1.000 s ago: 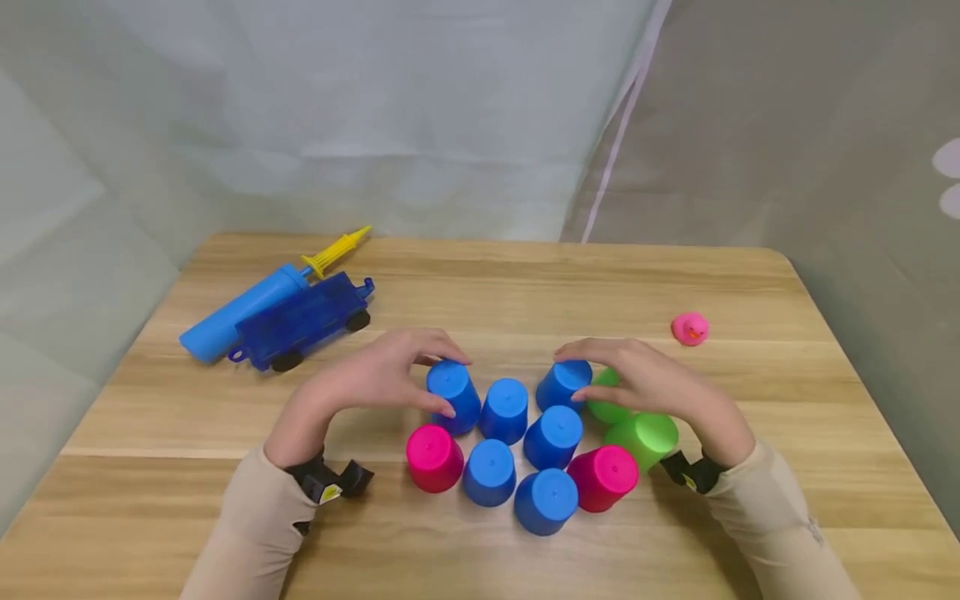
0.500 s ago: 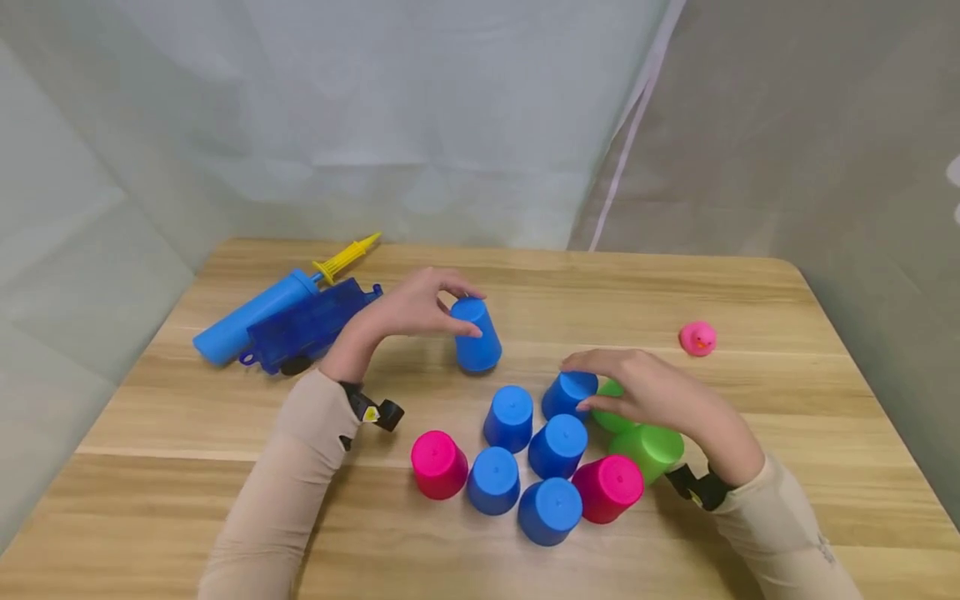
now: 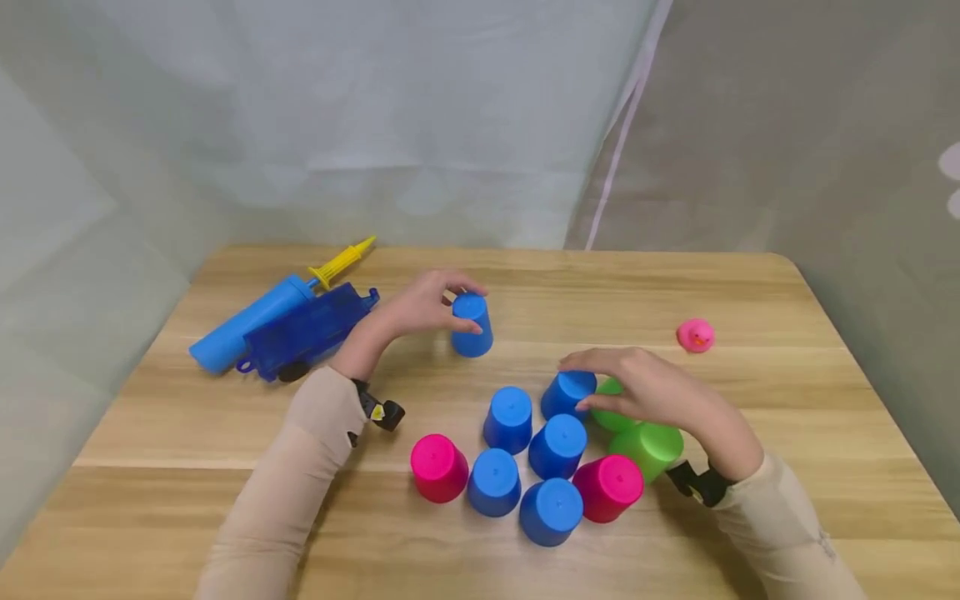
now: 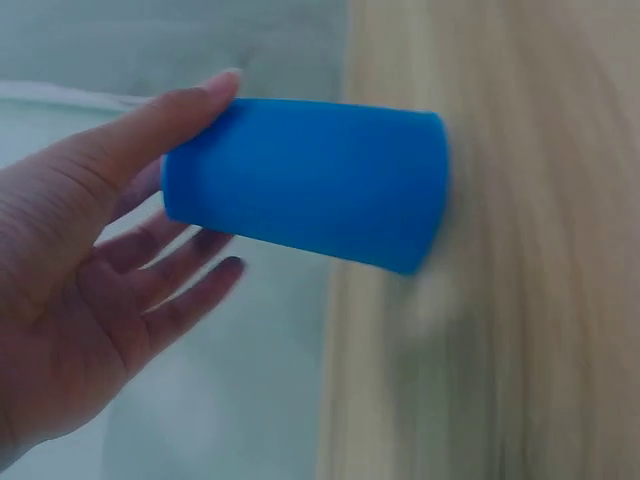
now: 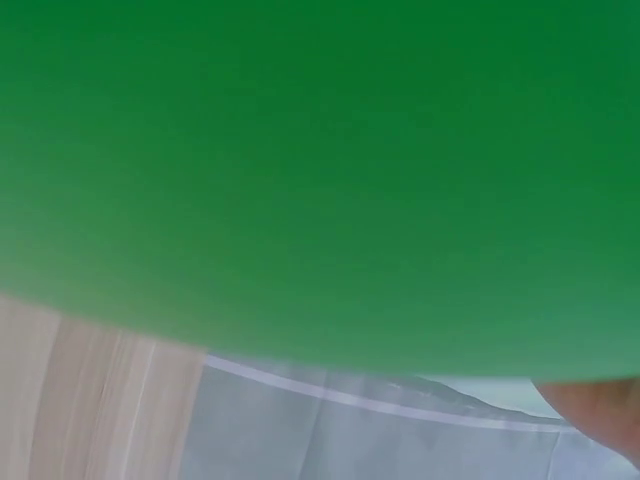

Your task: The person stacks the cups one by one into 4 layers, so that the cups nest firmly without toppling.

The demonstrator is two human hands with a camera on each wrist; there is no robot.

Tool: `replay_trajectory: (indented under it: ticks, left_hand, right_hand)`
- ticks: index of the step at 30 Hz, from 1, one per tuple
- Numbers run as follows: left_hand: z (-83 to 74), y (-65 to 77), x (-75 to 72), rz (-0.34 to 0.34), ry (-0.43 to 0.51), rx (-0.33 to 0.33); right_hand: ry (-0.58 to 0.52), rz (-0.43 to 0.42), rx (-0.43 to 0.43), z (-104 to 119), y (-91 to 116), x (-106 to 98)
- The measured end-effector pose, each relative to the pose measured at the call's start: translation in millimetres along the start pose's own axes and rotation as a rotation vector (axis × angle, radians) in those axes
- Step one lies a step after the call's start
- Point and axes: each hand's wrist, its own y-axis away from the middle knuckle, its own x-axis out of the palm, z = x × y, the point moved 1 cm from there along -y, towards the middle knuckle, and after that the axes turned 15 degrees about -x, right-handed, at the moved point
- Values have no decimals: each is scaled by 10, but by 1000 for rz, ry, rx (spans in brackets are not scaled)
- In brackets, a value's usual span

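Observation:
My left hand [image 3: 427, 304] grips an upside-down blue cup [image 3: 472, 329] by its narrow upper end, behind the other cups. In the left wrist view, the thumb and fingers pinch that blue cup [image 4: 310, 185], its wide rim towards the tabletop; I cannot tell whether it touches. My right hand [image 3: 637, 383] holds another blue cup [image 3: 564, 396] at the back of the group, thumb and fingers on either side. Close under this hand are two green cups, the nearer one [image 3: 649, 446] by the wrist. Green plastic [image 5: 330, 170] fills most of the right wrist view, hiding the grip.
Several more upside-down blue cups [image 3: 551, 510] stand in front, with a pink cup [image 3: 438, 468] at left and another pink cup [image 3: 609, 487] at right. A blue hand pump [image 3: 255, 321] and dark blue toy wagon [image 3: 303, 333] lie left. A pink rubber duck [image 3: 696, 335] sits right.
My left hand has carried its blue cup from the group's back left towards the table's far side, then lowered it slightly. My right hand has stayed at its blue cup.

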Motion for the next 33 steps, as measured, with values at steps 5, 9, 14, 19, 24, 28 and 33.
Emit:
replay_trajectory:
  ticks: [5,9,14,19,24,28,33]
  left_hand:
    - [68,61,7,-72,-16,-7]
    - [109,68,28,-119,-34,-3]
    - [136,55,50,-155,-46,-7]
    - [150,37,27,-178,-39,-33]
    - [160,61,16,-184,-58,-61]
    - [112,142,14,-217,-56,-77]
    - [-119,334,41,-261,-28,64]
  right_hand:
    - [-15,11,2,-47,-57,-34]
    - [-21,13,15,-83,-74,-52]
    - [-39,14,12,-126,-93,-31]
    - [-50,10,16,-144,-121,-7]
    - [-36,16,8,-142,-150,-16]
    - [51,21,-38,-146,-151,-32]
    - [119,0,-57,-125,-83,-47]
